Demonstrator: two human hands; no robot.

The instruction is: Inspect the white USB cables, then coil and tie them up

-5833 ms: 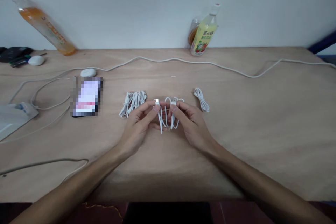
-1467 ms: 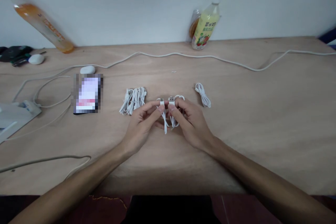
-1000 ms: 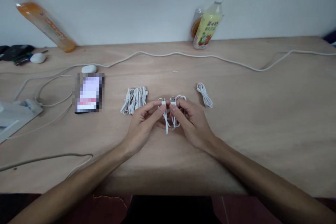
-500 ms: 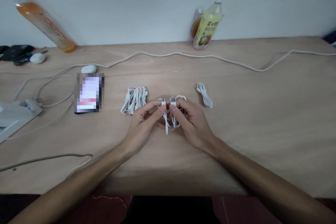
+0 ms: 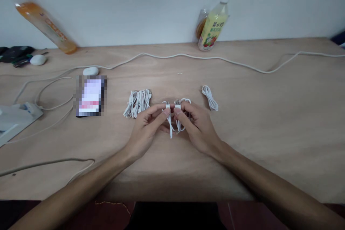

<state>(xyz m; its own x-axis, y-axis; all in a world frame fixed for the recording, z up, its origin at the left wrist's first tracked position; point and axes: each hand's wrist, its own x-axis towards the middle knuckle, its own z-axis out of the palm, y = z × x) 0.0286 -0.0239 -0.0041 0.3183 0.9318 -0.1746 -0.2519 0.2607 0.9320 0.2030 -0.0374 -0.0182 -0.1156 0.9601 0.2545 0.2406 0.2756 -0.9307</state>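
Between my hands is a white USB cable (image 5: 170, 129), its cord looped and hanging below the fingers. My left hand (image 5: 147, 125) pinches the smaller plug end between thumb and forefinger, metal tip facing away from me. Just beside it, my right hand (image 5: 201, 125) grips the wider USB plug (image 5: 177, 104) the same way, with part of the coiled cord behind its fingers. A pile of bundled white cables (image 5: 138, 103) lies left of the hands. One more bundled white cable (image 5: 210, 98) rests alone to their right.
A phone (image 5: 91, 95) with a lit, blurred screen lies at left, near a white earbud case (image 5: 91, 71). A long white cord (image 5: 180, 55) crosses the wooden table. Against the wall lean an orange drink bottle (image 5: 45, 25) and a yellow-labelled bottle (image 5: 214, 27).
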